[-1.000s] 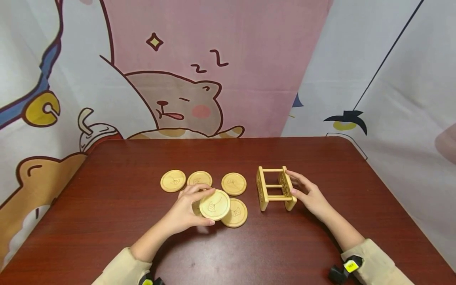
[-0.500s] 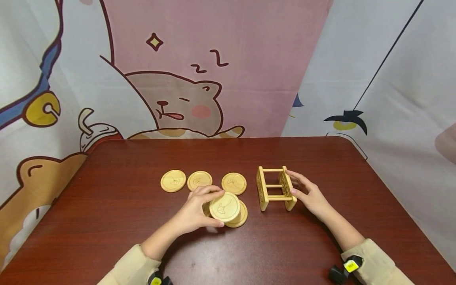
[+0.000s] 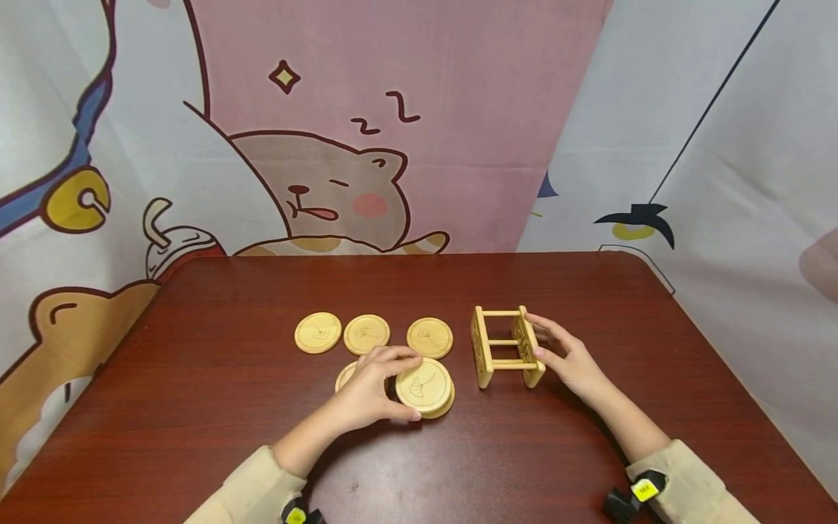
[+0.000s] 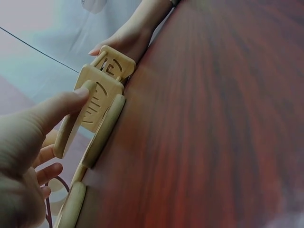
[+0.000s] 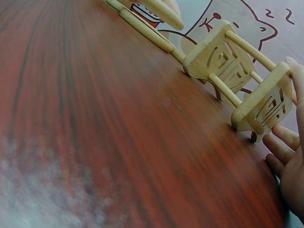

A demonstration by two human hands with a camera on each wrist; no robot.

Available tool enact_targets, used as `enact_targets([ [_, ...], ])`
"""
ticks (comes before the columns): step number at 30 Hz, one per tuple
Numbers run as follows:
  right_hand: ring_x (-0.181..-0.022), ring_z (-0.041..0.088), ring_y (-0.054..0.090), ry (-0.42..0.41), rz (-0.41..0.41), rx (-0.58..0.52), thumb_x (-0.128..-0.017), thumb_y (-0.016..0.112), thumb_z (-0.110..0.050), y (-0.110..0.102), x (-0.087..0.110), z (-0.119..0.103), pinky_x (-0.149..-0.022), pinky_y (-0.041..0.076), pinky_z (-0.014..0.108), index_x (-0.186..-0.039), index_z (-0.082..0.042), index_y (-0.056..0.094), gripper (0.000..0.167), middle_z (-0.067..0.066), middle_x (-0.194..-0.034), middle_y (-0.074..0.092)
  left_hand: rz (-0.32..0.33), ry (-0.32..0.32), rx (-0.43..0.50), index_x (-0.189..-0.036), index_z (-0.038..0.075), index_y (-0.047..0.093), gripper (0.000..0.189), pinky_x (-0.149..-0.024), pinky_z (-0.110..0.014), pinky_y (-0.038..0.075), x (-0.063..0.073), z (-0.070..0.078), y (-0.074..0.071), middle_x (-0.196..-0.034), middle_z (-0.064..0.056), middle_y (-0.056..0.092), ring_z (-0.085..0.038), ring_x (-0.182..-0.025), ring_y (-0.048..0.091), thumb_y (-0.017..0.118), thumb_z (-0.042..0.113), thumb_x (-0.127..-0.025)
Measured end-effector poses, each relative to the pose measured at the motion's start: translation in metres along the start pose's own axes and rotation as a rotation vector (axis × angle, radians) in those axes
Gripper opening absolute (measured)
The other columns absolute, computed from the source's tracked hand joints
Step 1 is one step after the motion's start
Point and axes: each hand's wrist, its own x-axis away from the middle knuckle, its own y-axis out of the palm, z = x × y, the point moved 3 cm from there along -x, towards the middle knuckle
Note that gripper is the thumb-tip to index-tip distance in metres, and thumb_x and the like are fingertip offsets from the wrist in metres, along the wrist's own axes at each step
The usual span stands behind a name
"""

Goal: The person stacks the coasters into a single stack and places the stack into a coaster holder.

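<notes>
A round wooden coaster [image 3: 423,384] with an engraved leaf is held by its edge between the thumb and fingers of my left hand [image 3: 369,389]. In the left wrist view this coaster [image 4: 70,128] hangs tilted over another coaster [image 4: 105,133] lying on the table. From the head, the lower coaster [image 3: 448,409] shows only as a rim beneath it. My right hand [image 3: 571,362] grips the right side panel of a wooden coaster rack [image 3: 483,349], thumb and fingers at opposite edges. Slotted cut-outs mark the panel [image 5: 273,104] in the right wrist view.
Three coasters lie in a back row: left [image 3: 318,332], middle [image 3: 366,334] and right [image 3: 429,338]. One more coaster [image 3: 344,376] is partly hidden behind my left hand. The reddish-brown table [image 3: 537,466] ends at a cartoon-printed cloth [image 3: 497,145].
My left hand has carried the coaster rightward, over the front right coaster. A coaster formerly hidden behind the left hand now shows. The right hand and rack have stayed put.
</notes>
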Motion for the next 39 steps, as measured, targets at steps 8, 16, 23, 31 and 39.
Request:
enact_targets([
  [8,-0.116,0.008,0.050,-0.010,-0.001,-0.002,-0.094,0.055,0.001,0.000,-0.001,-0.001,-0.087,0.043,0.018,-0.143,-0.003,0.041,0.051,0.025,-0.133,0.048,-0.012,-0.003,-0.016,-0.127,0.005,0.062,0.077,-0.099,-0.048,0.029,-0.004,0.000,0.004,-0.130,-0.003,0.056,-0.021,-0.119,0.044,0.090,0.030,-0.060],
  [16,-0.117,0.007,0.049,-0.007,-0.007,-0.002,-0.095,0.055,0.000,0.000,-0.001,0.002,-0.088,0.042,0.018,-0.144,-0.004,0.041,0.051,0.024,-0.135,0.047,-0.039,-0.013,-0.048,-0.127,0.007,0.063,0.076,-0.098,-0.046,0.030,-0.005,-0.001,0.007,-0.130,-0.001,0.056,-0.020,-0.117,0.044,0.090,0.032,-0.060],
  [23,-0.117,0.006,0.049,-0.001,-0.007,-0.025,-0.095,0.055,0.001,0.001,-0.001,0.001,-0.088,0.043,0.019,-0.143,-0.003,0.041,0.051,0.026,-0.135,0.047,-0.055,-0.021,-0.061,-0.127,0.007,0.063,0.077,-0.097,-0.045,0.030,-0.005,-0.002,0.010,-0.130,0.000,0.056,-0.020,-0.117,0.044,0.090,0.032,-0.060],
  [31,-0.117,0.007,0.050,-0.002,-0.006,-0.015,-0.095,0.055,0.001,0.000,0.000,0.001,-0.088,0.043,0.019,-0.143,-0.004,0.041,0.051,0.025,-0.135,0.047,-0.057,-0.032,-0.065,-0.126,0.007,0.063,0.077,-0.097,-0.045,0.029,-0.005,-0.003,0.011,-0.130,0.000,0.056,-0.021,-0.117,0.044,0.090,0.032,-0.059],
  [39,-0.116,0.007,0.051,-0.006,-0.003,-0.003,-0.094,0.055,0.001,0.000,0.000,0.001,-0.087,0.043,0.019,-0.143,-0.005,0.041,0.051,0.024,-0.134,0.048,-0.058,-0.029,-0.082,-0.126,0.007,0.063,0.077,-0.099,-0.046,0.028,-0.005,-0.003,0.012,-0.129,0.000,0.056,-0.022,-0.117,0.044,0.090,0.034,-0.059],
])
